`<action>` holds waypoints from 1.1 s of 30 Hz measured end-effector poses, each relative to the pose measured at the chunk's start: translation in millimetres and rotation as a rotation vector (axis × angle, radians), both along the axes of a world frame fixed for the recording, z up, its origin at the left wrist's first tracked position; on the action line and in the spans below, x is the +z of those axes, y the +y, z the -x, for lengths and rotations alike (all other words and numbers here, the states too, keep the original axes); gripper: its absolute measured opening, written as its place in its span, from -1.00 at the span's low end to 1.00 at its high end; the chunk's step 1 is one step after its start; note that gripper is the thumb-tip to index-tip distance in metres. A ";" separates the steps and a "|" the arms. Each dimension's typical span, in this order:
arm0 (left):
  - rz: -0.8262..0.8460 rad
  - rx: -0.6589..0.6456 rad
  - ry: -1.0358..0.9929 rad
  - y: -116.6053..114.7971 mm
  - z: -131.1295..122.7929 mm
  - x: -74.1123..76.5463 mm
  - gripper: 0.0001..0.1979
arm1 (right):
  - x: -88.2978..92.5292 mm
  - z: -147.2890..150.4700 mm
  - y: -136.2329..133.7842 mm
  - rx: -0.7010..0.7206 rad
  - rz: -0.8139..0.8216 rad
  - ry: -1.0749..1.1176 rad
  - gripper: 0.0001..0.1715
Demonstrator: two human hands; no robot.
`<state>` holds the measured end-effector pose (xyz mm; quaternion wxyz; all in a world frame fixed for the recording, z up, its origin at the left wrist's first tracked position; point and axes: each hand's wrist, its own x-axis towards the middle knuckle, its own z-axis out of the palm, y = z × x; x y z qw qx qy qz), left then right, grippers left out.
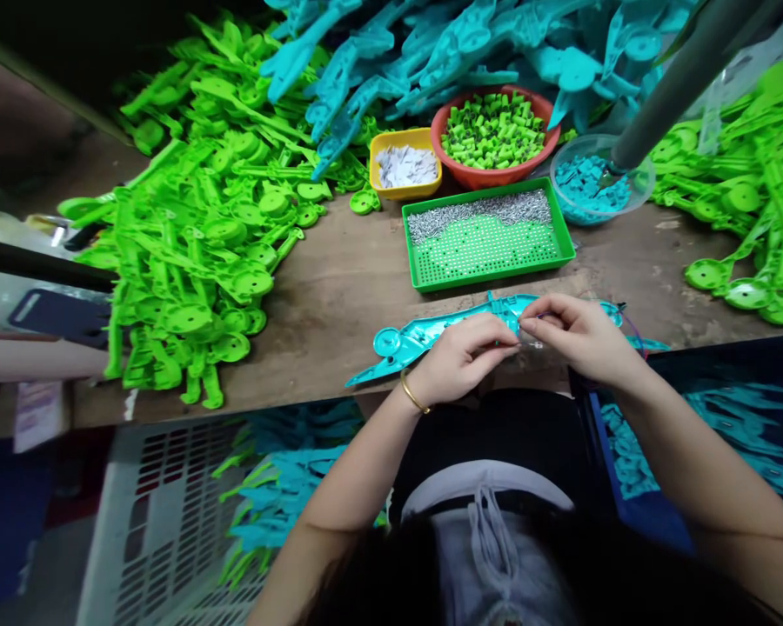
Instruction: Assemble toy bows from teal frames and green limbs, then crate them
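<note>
A long turquoise plastic shell part [424,335] lies at the table's front edge, its narrow pointed end to the left. My left hand [473,352], with a gold bangle on the wrist, is closed in a pinch over the shell's middle. Close beside it, my right hand [574,335] also pinches, thumb against forefinger, above the shell's right half. Something small and pale shows between the two sets of fingertips, too small to name. A thin dark wire [636,330] curves out by the right hand, near the shell's right end.
Behind the shell stands a green perforated tray [489,280] of small metal screws. Farther back are a yellow bin [404,193] of white pieces, a red bowl [496,178] of green pieces and a clear tub [645,187] of blue pieces. Lime-green parts [196,261] are heaped left; a grey pole [685,83] slants right.
</note>
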<state>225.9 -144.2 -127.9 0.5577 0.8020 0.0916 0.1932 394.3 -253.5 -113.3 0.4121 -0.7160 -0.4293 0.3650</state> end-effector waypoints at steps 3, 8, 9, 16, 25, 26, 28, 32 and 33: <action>0.126 -0.071 -0.023 3.7 4.0 3.1 -0.88 | -1.6 -0.2 -1.5 0.028 -0.024 -0.152 -0.76; 0.117 -0.067 0.067 5.2 1.3 -0.7 -0.77 | -2.9 3.3 -1.7 0.079 -0.143 -0.412 -0.85; 0.068 -0.039 0.114 4.9 0.0 -2.7 -0.73 | -4.4 4.1 -1.1 0.109 -0.163 -0.472 -0.87; 0.013 0.210 0.103 8.0 2.2 -18.9 -0.66 | -12.7 -13.2 -6.2 0.046 -0.135 -0.808 -0.86; -0.224 0.389 0.060 10.3 6.9 -25.7 -0.96 | -12.2 -16.8 -14.8 -0.026 -0.126 -1.194 -0.79; -0.231 0.383 0.052 9.4 6.5 -25.7 -0.96 | -14.0 -14.8 -14.1 -0.012 -0.144 -1.236 -0.78; -0.238 0.375 0.042 7.8 5.9 -25.2 -0.96 | -17.5 -10.6 -12.9 0.025 -0.191 -1.315 -0.78; -0.240 0.384 0.030 6.3 6.2 -24.1 -0.96 | -20.0 0.6 -13.2 0.085 -0.282 -1.399 -0.73; -0.241 0.388 0.027 6.2 6.5 -24.1 -0.96 | -19.7 3.7 -14.1 0.098 -0.276 -1.396 -0.72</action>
